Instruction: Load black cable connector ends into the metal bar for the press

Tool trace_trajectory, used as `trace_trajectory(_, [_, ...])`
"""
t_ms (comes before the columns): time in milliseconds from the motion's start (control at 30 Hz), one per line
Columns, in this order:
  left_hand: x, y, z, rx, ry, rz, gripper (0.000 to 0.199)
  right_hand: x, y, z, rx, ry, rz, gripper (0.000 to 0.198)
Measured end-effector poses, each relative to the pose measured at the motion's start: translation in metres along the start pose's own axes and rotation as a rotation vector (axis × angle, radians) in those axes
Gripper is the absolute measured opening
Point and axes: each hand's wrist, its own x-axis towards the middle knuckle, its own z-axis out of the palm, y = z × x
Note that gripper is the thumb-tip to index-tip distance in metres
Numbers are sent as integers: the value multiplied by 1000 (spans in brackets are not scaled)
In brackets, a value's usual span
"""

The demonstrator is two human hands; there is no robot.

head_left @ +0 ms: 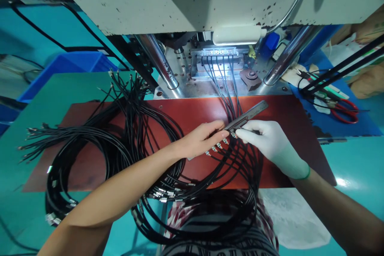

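Observation:
My bare left hand (207,138) is closed round a flat grey metal bar (249,115), which slants up to the right over the red board. Several black cables with small metal connectors (214,149) stick out along the bar's lower side. In a white glove, my right hand (270,144) pinches one cable's connector end against the bar, close to my left fingertips. Behind the bar, more black cables (229,104) run up into a lit clear fixture (220,53) in the press.
Large coils of black cable (120,136) cover the left of the red board (288,160), and some hang over its front edge. Steel columns (160,62) flank the press. Red-handled scissors (345,112) lie on a blue mat at right; a blue bin (72,64) stands at left.

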Motion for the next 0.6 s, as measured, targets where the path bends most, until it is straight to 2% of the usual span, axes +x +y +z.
trace_trajectory(167, [0, 0, 1, -123, -73, -86, 37, 0, -4, -4, 9, -23, 9, 36])
trace_trajectory(367, [3, -4, 3, 85, 10, 53, 35, 2, 2, 2, 52, 0, 23, 37])
trace_trajectory(500, [4, -7, 4, 23, 24, -6, 39, 2, 9, 0, 37, 13, 31, 40])
trace_trajectory(600, [4, -8, 3, -85, 6, -86, 41, -5, 24, -15, 181, 40, 94, 47])
